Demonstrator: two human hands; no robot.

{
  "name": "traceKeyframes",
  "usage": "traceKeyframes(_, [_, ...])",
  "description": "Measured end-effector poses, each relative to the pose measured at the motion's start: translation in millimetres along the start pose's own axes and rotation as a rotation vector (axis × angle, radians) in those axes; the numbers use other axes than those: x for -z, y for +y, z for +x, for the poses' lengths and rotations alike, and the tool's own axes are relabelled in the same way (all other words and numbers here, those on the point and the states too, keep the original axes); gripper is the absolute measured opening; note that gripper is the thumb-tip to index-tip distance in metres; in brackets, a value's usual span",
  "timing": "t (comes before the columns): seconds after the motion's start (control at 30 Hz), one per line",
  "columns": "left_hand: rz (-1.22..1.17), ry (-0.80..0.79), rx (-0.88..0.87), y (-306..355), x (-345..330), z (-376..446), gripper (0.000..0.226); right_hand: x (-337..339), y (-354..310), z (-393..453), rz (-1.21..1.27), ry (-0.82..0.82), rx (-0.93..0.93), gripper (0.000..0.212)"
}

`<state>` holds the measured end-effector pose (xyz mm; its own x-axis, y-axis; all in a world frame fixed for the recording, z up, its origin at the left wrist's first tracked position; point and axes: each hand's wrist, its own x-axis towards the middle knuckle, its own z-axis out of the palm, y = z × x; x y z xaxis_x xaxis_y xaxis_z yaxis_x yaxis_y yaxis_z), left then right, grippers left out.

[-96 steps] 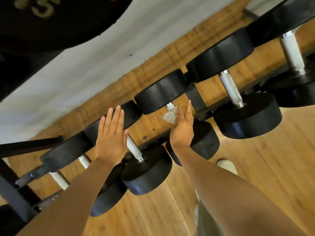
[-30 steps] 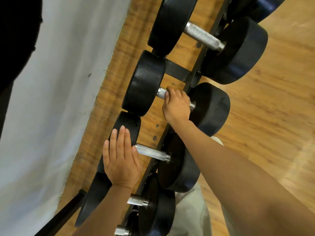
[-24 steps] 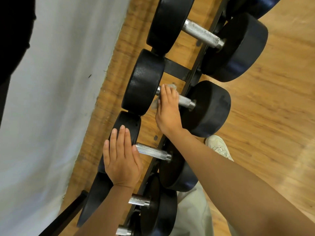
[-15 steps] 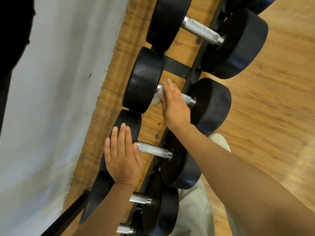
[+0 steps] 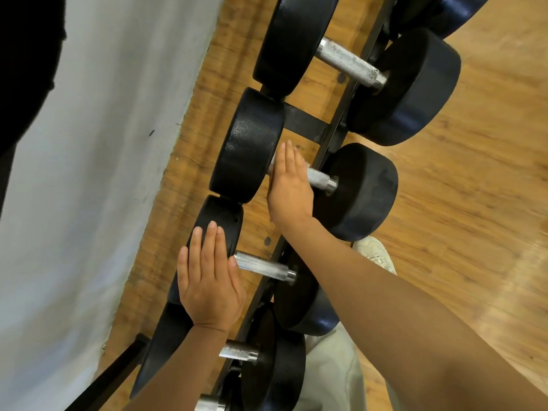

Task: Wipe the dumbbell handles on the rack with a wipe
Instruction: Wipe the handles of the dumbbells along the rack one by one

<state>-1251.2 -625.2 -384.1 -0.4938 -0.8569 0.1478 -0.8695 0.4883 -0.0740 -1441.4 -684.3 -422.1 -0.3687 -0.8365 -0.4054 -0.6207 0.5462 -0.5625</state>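
Nearest, a pale trouser leg (image 5: 332,372) and a light shoe (image 5: 374,253) show on the wood floor (image 5: 462,203). The left hand (image 5: 209,277) lies flat, fingers straight and together, on the black head of a dumbbell (image 5: 219,216), just beside its knurled handle (image 5: 262,266). Farther along the rack (image 5: 305,126), the right hand (image 5: 290,180) presses flat with straight fingers on the next dumbbell handle (image 5: 318,177), close to its inner head; the wipe is hidden beneath the palm, so I cannot tell how it lies. Beyond sits a larger dumbbell (image 5: 415,84), with a white wall (image 5: 103,143) behind
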Motion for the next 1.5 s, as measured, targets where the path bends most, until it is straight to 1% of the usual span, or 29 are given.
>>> traceKeyframes(0.03, [0.0, 0.003, -0.003, 0.2, 0.3, -0.3, 0.047, -0.1, 8.8, -3.2, 0.001, 0.008, -0.02, 0.064])
traceKeyframes(0.1, [0.007, 0.005, -0.01, 0.5, 0.5, 0.0, 0.047, 2.9, 27.9, -11.4, 0.0, 0.014, -0.143, 0.066])
traceKeyframes(0.17, [0.014, -0.001, -0.017, 0.0, 0.0, 0.1, 0.046, 2.7, 39.3, -13.2, -0.026, -0.005, -0.265, 0.06])
traceKeyframes(0.27, [0.022, -0.007, -0.018, -1.0, 0.3, 0.1, 0.047, 2.6, 30.8, 0.7, -0.068, 0.004, -0.34, 0.048])
traceKeyframes(0.33, [0.022, -0.007, -0.016, -0.5, 0.4, 0.1, 0.047, 7.7, 17.4, 12.8, -0.03, 0.034, -0.294, 0.033])
traceKeyframes(0.4, [0.015, -0.01, -0.014, 0.1, 0.9, -0.5, 0.047, 13.3, 5.5, 20.5, 0.133, 0.046, -0.199, 0.025])
traceKeyframes(0.43, [0.014, -0.011, -0.013, 0.3, 1.0, -0.3, 0.047, 14.7, 1.0, 23.8, 0.21, 0.039, -0.163, 0.026])
traceKeyframes(0.5, [0.016, -0.012, -0.01, 0.1, 1.1, 0.5, 0.047, 15.5, 0.0, 26.0, 0.289, 0.031, -0.092, 0.027])
traceKeyframes(0.6, [0.012, -0.011, -0.011, 1.1, 1.6, 1.1, 0.047, 17.5, 15.9, 16.4, 0.276, 0.004, -0.011, 0.033])
traceKeyframes(0.63, [0.01, -0.011, -0.01, 1.5, 1.9, 0.6, 0.047, 18.6, 24.3, 11.3, 0.23, 0.005, -0.031, 0.036])
traceKeyframes(0.73, [0.008, -0.005, -0.008, 0.4, 1.3, 0.8, 0.047, 16.5, 45.5, -4.3, 0.098, -0.003, -0.189, 0.038])
traceKeyframes(0.8, [0.012, 0.0, -0.01, -0.1, 1.1, 0.7, 0.046, 11.2, 49.2, -11.4, 0.062, -0.038, -0.188, 0.051])
traceKeyframes(0.83, [0.012, 0.003, -0.01, 0.1, 1.4, 0.7, 0.046, 8.0, 49.3, -12.2, 0.087, -0.037, -0.174, 0.054])
traceKeyframes(0.97, [-0.001, 0.012, -0.005, 1.1, 1.4, 0.4, 0.046, 0.1, 44.8, -12.9, 0.252, 0.071, -0.074, 0.05])
traceKeyframes(1.03, [0.003, 0.013, -0.008, 0.6, 1.3, 0.5, 0.046, -2.2, 41.8, -14.7, 0.282, 0.076, 0.054, 0.049])
traceKeyframes(1.1, [0.005, 0.008, -0.008, 0.3, 1.4, 1.2, 0.046, -5.2, 39.5, -14.6, 0.261, 0.088, 0.157, 0.048])
traceKeyframes(1.23, [-0.007, 0.002, -0.005, 1.7, 2.6, 1.1, 0.047, -2.5, 44.7, -20.0, 0.286, 0.182, 0.184, 0.042])
traceKeyframes(1.4, [-0.015, 0.001, -0.004, 1.4, 2.5, 1.8, 0.047, 14.5, 65.5, -53.5, 0.236, 0.353, 0.312, 0.033])
traceKeyframes(1.5, [-0.023, 0.019, -0.006, 2.1, 2.4, 2.1, 0.047, 29.7, 86.8, -76.2, 0.201, 0.469, 0.333, 0.031])
